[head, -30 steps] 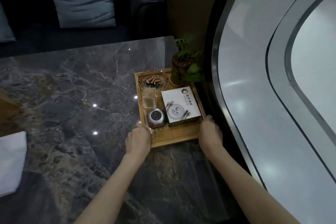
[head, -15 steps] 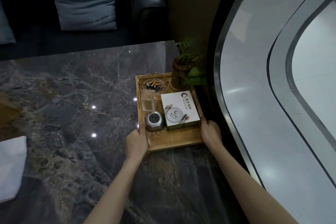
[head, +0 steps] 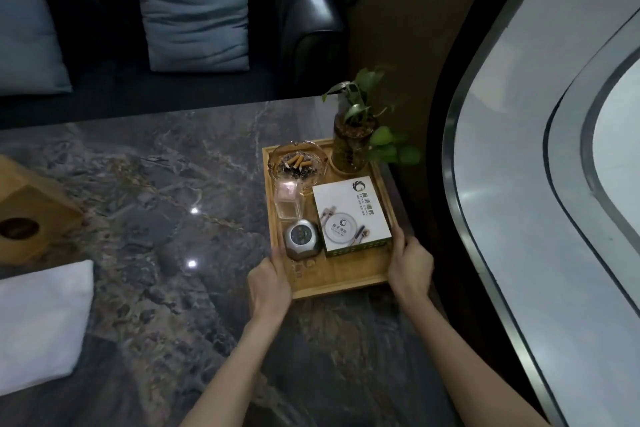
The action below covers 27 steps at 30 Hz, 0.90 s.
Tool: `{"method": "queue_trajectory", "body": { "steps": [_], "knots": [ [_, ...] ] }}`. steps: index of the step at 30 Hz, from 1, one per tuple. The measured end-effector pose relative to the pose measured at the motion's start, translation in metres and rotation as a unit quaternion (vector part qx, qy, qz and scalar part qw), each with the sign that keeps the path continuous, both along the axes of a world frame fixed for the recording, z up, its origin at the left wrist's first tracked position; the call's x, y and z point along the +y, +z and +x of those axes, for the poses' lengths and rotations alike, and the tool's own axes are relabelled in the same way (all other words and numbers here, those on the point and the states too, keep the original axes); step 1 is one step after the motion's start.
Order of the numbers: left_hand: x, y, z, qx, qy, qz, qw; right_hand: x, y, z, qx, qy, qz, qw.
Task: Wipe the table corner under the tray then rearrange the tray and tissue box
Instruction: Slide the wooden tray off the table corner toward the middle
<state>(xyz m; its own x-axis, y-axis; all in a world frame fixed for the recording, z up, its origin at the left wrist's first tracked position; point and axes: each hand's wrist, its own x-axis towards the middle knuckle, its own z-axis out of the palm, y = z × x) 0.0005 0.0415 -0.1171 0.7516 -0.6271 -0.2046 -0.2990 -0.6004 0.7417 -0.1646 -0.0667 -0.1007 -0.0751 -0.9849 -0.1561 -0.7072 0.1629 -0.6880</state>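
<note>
Cut off at left edge: wooden tissue box (head: 24, 215), only its right part showing, dark round mark on the near face; folded white cloth (head: 41, 329) also clipped by the frame, lying on the table just in front of the tissue box. Fingertips of both hands hidden behind the tray walls. Print on the white box (head: 351, 211) too small to read. Small silver object (head: 302, 242) hard to identify, round dark top, purpose unclear. Whether the tray sits flat on the table or is slightly raised: cannot tell.

Wooden tray (head: 341, 279) at the far right corner of the dark marble table (head: 145, 184), light bamboo colour, low rim, rectangular, long side running away from the camera. Left hand (head: 270, 282) clamped on the near-left rim, thumb over the edge. Right hand (head: 410, 262) clamped on the near-right rim beside the white box. Inside the tray: glass ashtray (head: 298, 161) with butts at far left, clear square holder (head: 287, 199) just in front of it, potted plant (head: 355, 146) in glass at far right corner on a round coaster. Near strip of tray bare.
</note>
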Motion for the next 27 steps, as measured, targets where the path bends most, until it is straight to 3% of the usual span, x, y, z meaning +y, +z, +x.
{"method": "queue_trajectory", "body": {
  "steps": [8, 19, 27],
  "knots": [
    [0.038, 0.025, 0.048, -0.021, 0.045, -0.019, 0.999, 0.034, 0.011, 0.05, -0.036, 0.038, -0.041, 0.998],
    [0.116, 0.046, 0.105, -0.063, 0.081, 0.027, 0.994, 0.104, 0.003, 0.118, -0.023, 0.058, -0.005, 0.998],
    [0.162, 0.029, 0.139, -0.034, 0.08, 0.044, 0.995, 0.15, -0.004, 0.15, -0.015, 0.051, 0.033, 0.998]
  ]
}}
